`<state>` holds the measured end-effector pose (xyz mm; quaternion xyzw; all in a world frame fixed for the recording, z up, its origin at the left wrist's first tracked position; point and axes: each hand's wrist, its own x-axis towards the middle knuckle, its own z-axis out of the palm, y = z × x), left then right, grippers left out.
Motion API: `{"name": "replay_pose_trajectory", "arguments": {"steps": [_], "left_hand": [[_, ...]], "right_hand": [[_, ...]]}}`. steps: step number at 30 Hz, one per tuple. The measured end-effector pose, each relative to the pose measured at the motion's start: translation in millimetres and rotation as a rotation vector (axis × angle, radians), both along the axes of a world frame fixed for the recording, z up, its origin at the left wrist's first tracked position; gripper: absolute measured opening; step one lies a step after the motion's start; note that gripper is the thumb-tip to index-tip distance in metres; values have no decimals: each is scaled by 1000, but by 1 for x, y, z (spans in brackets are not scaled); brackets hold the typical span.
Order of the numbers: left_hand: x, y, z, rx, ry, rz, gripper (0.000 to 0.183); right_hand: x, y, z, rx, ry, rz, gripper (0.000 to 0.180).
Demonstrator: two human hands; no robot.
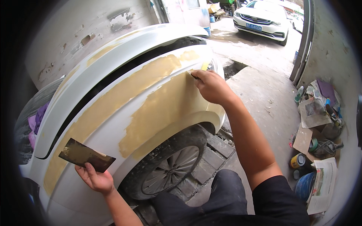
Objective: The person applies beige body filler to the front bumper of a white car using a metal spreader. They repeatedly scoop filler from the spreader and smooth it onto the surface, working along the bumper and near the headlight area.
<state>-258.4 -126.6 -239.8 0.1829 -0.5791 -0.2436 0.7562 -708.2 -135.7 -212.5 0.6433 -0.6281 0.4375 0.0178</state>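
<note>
My left hand (96, 176) holds a dark rectangular plate (84, 155) smeared with tan body filler, over the side of a white car. In my right hand (213, 84) is a small dark-edged spreader (193, 75), mostly hidden by the fingers. Its edge meets the front end of the car's fender (106, 147), above the wheel arch. Tan filler (161, 110) covers a broad area of the fender, from the arch up to a crease. Above that crease runs a long second band of filler (113, 90). The car's hood (121, 53) stands slightly raised, with a dark gap under it.
Below the fender is the car's wheel (171, 169), beside paving blocks (216, 147). Along the right wall lie a yellow can (297, 161), a blue bucket (305, 185), newspaper (322, 186) and cardboard (302, 138). A hole (234, 69) breaks the floor ahead. Another white car (261, 19) stands outside.
</note>
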Motion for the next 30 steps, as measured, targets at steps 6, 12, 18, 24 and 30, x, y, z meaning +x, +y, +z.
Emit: {"name": "replay_pose_trajectory", "arguments": {"steps": [6,12,18,24,30], "left_hand": [[2,0,-3,-22,-39,12,33],[-4,1,2,-17,-23,-13,31],[-6,3,0,-13,-14,-36,32],[-6,2,-1,-29,-16,-33,32],[-7,3,0,-14,-18,-47,32]], "right_hand": [[48,24,-30,12,81,97,42],[60,61,-41,186,94,111,39],[63,26,14,18,126,67,43],[126,35,21,72,247,59,46],[127,62,4,123,272,166,50]]}}
